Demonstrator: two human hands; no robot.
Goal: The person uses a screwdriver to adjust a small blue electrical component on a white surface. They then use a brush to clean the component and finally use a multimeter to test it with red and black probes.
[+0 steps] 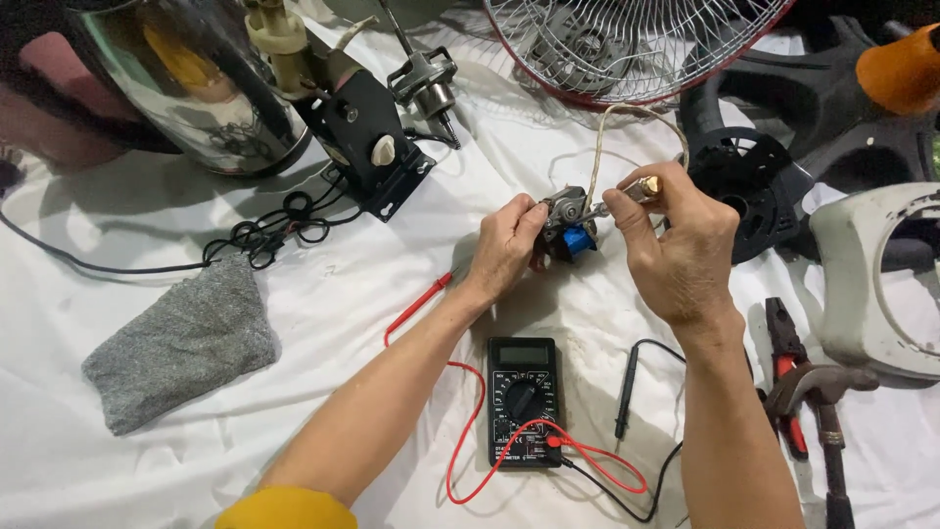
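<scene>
1. Small electric motor (565,227): dark metal frame with a blue part on its lower side, held in the air above the white cloth-covered surface (294,323), between the two hands and just beyond the multimeter.
2. Left hand (506,247): fingers clenched on the motor's left side, thumb on top.
3. Right hand (678,245): fingers grasp a brass-tipped tool (641,188), whose thin metal end meets the motor's right side; whether it is a screwdriver or a soldering iron cannot be told.
4. Handling, by judgement: the motor looks dense and stiff for its bulk, best gripped by the metal frame; the windings and the thin pale cord (612,122) looping up from it seem fragile and poor places to pull.
5. Black multimeter (523,400): lies flat near the person, red lead (470,411) curling to a red probe (419,304) at the left, black probe (627,390) at the right.
6. Grey knitted glove (181,341): limp on the cloth, well to the left.
7. Red-handled pliers (785,372) and a hammer (824,397): at the right edge; the hammer handle is cut off by the frame.
8. Fan guard (627,44), black fan parts (749,191), white housing (876,279), shiny steel pot (196,88): all partly out of view.
9. Hidden: the motor's near face and its contact point with the tool, covered by the fingers.
</scene>
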